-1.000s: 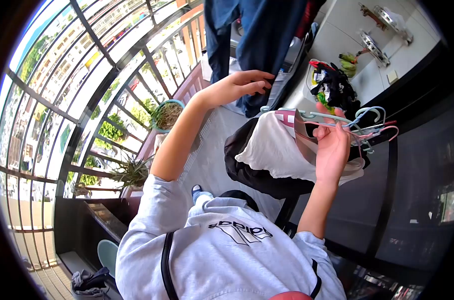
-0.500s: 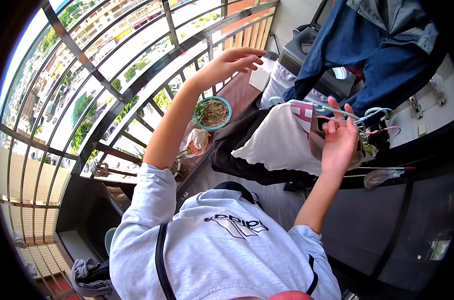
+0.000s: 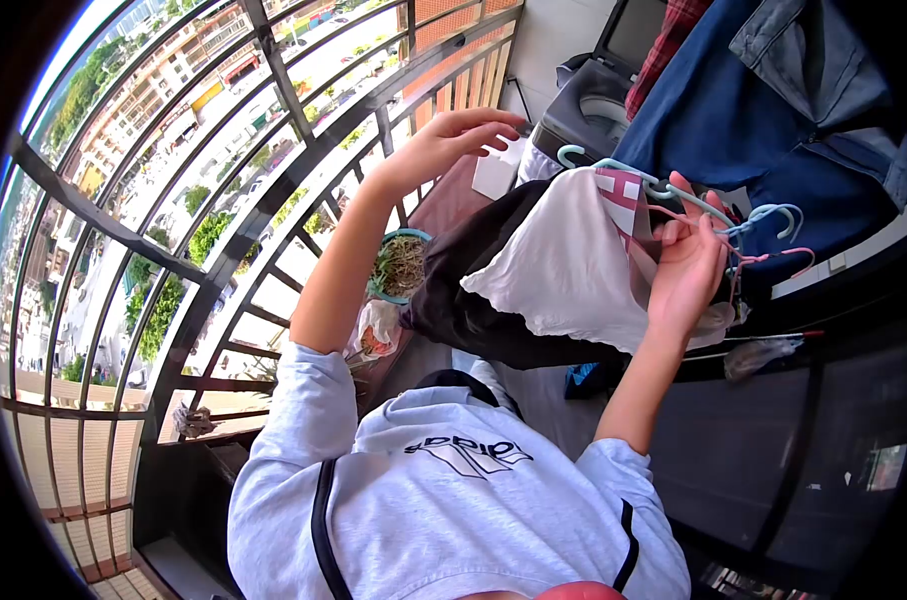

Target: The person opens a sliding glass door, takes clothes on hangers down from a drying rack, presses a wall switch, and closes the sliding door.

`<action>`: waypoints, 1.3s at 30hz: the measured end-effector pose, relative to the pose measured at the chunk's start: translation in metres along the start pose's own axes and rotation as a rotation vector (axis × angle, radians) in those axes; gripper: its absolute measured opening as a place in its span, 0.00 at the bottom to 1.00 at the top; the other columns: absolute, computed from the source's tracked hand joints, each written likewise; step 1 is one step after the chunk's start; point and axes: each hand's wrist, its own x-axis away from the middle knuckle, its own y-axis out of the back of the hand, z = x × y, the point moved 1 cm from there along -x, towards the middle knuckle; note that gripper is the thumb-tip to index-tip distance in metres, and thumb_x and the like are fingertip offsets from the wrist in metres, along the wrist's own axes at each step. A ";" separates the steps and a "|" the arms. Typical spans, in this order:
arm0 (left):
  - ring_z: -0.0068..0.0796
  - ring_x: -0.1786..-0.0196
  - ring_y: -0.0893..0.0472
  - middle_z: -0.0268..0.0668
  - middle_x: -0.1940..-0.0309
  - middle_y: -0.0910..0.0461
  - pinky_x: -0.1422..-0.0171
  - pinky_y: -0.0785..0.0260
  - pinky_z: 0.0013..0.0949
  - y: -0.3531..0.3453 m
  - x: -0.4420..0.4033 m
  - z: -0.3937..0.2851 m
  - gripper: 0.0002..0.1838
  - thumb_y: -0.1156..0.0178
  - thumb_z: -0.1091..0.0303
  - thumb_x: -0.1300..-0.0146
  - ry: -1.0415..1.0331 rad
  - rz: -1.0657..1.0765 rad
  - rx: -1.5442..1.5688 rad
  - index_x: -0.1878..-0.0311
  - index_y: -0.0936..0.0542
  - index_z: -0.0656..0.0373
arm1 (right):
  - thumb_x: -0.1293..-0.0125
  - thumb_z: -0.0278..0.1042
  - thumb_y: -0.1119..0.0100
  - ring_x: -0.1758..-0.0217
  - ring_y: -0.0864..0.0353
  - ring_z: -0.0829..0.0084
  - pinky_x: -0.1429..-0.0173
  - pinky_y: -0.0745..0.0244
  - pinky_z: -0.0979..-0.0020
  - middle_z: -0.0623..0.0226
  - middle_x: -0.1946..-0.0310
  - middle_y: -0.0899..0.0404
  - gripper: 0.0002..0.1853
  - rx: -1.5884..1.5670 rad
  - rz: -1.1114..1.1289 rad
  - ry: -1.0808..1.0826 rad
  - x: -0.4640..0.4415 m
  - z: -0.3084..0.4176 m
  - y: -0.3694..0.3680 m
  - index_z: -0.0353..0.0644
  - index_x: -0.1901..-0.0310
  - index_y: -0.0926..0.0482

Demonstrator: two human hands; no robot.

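My left hand (image 3: 470, 135) is raised over the railing side, fingers stretched out with nothing in them. My right hand (image 3: 685, 265) is closed around several plastic clothes hangers, one light green (image 3: 613, 166), one pale blue (image 3: 776, 214) and one pink (image 3: 795, 268). From them a white garment (image 3: 553, 260) hangs below and left of the hand, with a pink-and-white patterned piece (image 3: 623, 200) at its upper edge. A black garment (image 3: 463, 285) hangs behind the white one. Part of the hangers is hidden by the fingers and cloth.
A barred window and railing (image 3: 313, 130) run along the left. A potted plant (image 3: 401, 265) stands on a ledge beside it. A dark top-opening washing machine (image 3: 588, 105) is at the back. Blue clothing (image 3: 703, 120) hangs at upper right, near a red plaid garment (image 3: 663, 50).
The camera view has turned, so the railing and the potted plant sit differently in it. The hanging blue clothing appears larger. My right hand keeps hold of the hangers; my left stays raised.
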 end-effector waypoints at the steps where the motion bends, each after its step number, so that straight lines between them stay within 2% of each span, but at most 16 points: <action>1: 0.25 0.44 0.21 0.37 0.45 0.20 0.35 0.31 0.32 0.005 -0.014 0.008 0.22 0.54 0.55 0.23 -0.010 0.015 -0.003 0.35 0.25 0.57 | 0.26 0.32 0.56 0.70 0.31 0.80 0.57 0.30 0.75 0.40 0.42 0.25 0.17 0.031 -0.001 0.030 -0.007 -0.007 0.001 0.36 0.39 0.35; 5: 0.25 0.44 0.22 0.37 0.46 0.19 0.35 0.31 0.32 0.015 -0.084 0.043 0.22 0.53 0.55 0.23 -0.037 0.059 0.052 0.35 0.25 0.58 | 0.26 0.34 0.58 0.69 0.33 0.79 0.57 0.30 0.75 0.41 0.41 0.26 0.18 0.148 -0.048 0.068 -0.037 -0.033 0.008 0.39 0.38 0.34; 7: 0.25 0.44 0.22 0.37 0.46 0.20 0.35 0.32 0.32 0.006 -0.120 0.058 0.21 0.53 0.56 0.22 -0.070 0.103 0.105 0.35 0.25 0.57 | 0.26 0.34 0.57 0.70 0.34 0.80 0.58 0.31 0.75 0.39 0.40 0.26 0.19 0.199 -0.094 0.075 -0.052 -0.039 0.019 0.37 0.37 0.36; 9: 0.26 0.44 0.22 0.37 0.46 0.20 0.35 0.31 0.33 0.013 -0.152 0.065 0.21 0.53 0.57 0.23 -0.079 0.150 0.127 0.35 0.25 0.58 | 0.29 0.29 0.57 0.73 0.32 0.79 0.59 0.31 0.76 0.36 0.43 0.26 0.20 0.181 -0.146 0.117 -0.077 -0.052 0.018 0.32 0.38 0.40; 13: 0.26 0.44 0.22 0.37 0.46 0.19 0.34 0.32 0.33 0.019 -0.209 0.079 0.21 0.53 0.58 0.23 -0.111 0.235 0.124 0.34 0.26 0.57 | 0.28 0.29 0.57 0.71 0.33 0.79 0.58 0.32 0.76 0.38 0.42 0.26 0.19 0.249 -0.260 0.143 -0.105 -0.065 0.021 0.35 0.37 0.39; 15: 0.27 0.42 0.22 0.37 0.46 0.19 0.35 0.31 0.34 -0.001 -0.222 0.095 0.22 0.52 0.58 0.23 -0.105 0.261 0.138 0.34 0.27 0.59 | 0.28 0.29 0.56 0.71 0.33 0.79 0.57 0.32 0.75 0.40 0.42 0.25 0.20 0.206 -0.302 0.169 -0.099 -0.084 0.052 0.36 0.37 0.39; 18: 0.28 0.42 0.22 0.38 0.47 0.20 0.36 0.31 0.34 -0.009 -0.260 0.099 0.21 0.52 0.60 0.23 -0.239 0.345 0.221 0.35 0.26 0.60 | 0.29 0.28 0.56 0.71 0.34 0.79 0.58 0.32 0.75 0.41 0.42 0.25 0.21 0.279 -0.444 0.212 -0.111 -0.094 0.047 0.37 0.36 0.39; 20: 0.28 0.44 0.21 0.38 0.48 0.20 0.36 0.30 0.33 -0.009 -0.290 0.099 0.19 0.52 0.63 0.23 -0.264 0.426 0.318 0.37 0.25 0.61 | 0.29 0.28 0.56 0.71 0.34 0.79 0.58 0.32 0.75 0.41 0.42 0.25 0.21 0.305 -0.505 0.248 -0.126 -0.104 0.048 0.37 0.36 0.39; 21: 0.28 0.44 0.20 0.38 0.48 0.19 0.36 0.30 0.33 -0.051 -0.304 0.101 0.18 0.52 0.64 0.23 -0.214 0.411 0.232 0.37 0.25 0.62 | 0.29 0.28 0.56 0.71 0.35 0.79 0.59 0.33 0.75 0.41 0.42 0.25 0.21 0.186 -0.502 0.209 -0.134 -0.119 0.110 0.38 0.36 0.39; 22: 0.28 0.45 0.20 0.39 0.48 0.19 0.37 0.30 0.33 -0.051 -0.319 0.098 0.18 0.52 0.64 0.23 -0.263 0.448 0.242 0.37 0.25 0.62 | 0.29 0.31 0.51 0.69 0.37 0.80 0.61 0.35 0.76 0.44 0.43 0.24 0.20 0.182 -0.542 0.254 -0.139 -0.123 0.110 0.39 0.37 0.36; 27: 0.28 0.45 0.20 0.39 0.49 0.19 0.38 0.29 0.31 -0.043 -0.408 0.090 0.17 0.53 0.66 0.23 -0.430 0.674 0.259 0.39 0.23 0.64 | 0.30 0.34 0.49 0.70 0.37 0.80 0.62 0.35 0.77 0.46 0.44 0.23 0.20 0.267 -0.733 0.386 -0.162 -0.142 0.128 0.40 0.39 0.34; 28: 0.28 0.45 0.20 0.39 0.49 0.19 0.39 0.29 0.31 -0.055 -0.406 0.089 0.17 0.53 0.67 0.23 -0.415 0.658 0.201 0.41 0.22 0.64 | 0.30 0.34 0.49 0.70 0.37 0.80 0.62 0.35 0.77 0.47 0.44 0.22 0.20 0.182 -0.715 0.339 -0.167 -0.153 0.157 0.41 0.39 0.34; 31: 0.29 0.45 0.20 0.41 0.48 0.20 0.39 0.29 0.32 -0.062 -0.455 0.068 0.15 0.52 0.70 0.24 -0.409 0.800 0.215 0.43 0.21 0.66 | 0.29 0.33 0.49 0.70 0.36 0.80 0.63 0.34 0.77 0.47 0.46 0.22 0.19 0.160 -0.880 0.390 -0.183 -0.154 0.165 0.41 0.38 0.34; 32: 0.30 0.45 0.21 0.42 0.48 0.20 0.38 0.29 0.32 -0.065 -0.471 0.062 0.14 0.52 0.73 0.25 -0.453 0.829 0.204 0.44 0.21 0.66 | 0.29 0.32 0.49 0.71 0.35 0.79 0.63 0.34 0.76 0.47 0.46 0.22 0.20 0.165 -0.891 0.421 -0.190 -0.155 0.165 0.40 0.38 0.34; 36: 0.32 0.46 0.20 0.42 0.47 0.20 0.43 0.29 0.32 -0.077 -0.515 0.044 0.14 0.51 0.73 0.26 -0.566 0.939 0.208 0.45 0.20 0.64 | 0.29 0.31 0.49 0.71 0.33 0.78 0.61 0.33 0.75 0.47 0.48 0.21 0.20 0.160 -0.937 0.461 -0.214 -0.153 0.157 0.40 0.38 0.35; 39: 0.33 0.47 0.19 0.43 0.48 0.19 0.45 0.29 0.31 -0.097 -0.551 0.041 0.13 0.51 0.74 0.27 -0.521 0.997 0.256 0.45 0.20 0.64 | 0.29 0.31 0.50 0.71 0.33 0.79 0.61 0.32 0.75 0.48 0.46 0.22 0.19 0.196 -0.985 0.508 -0.232 -0.145 0.151 0.43 0.37 0.36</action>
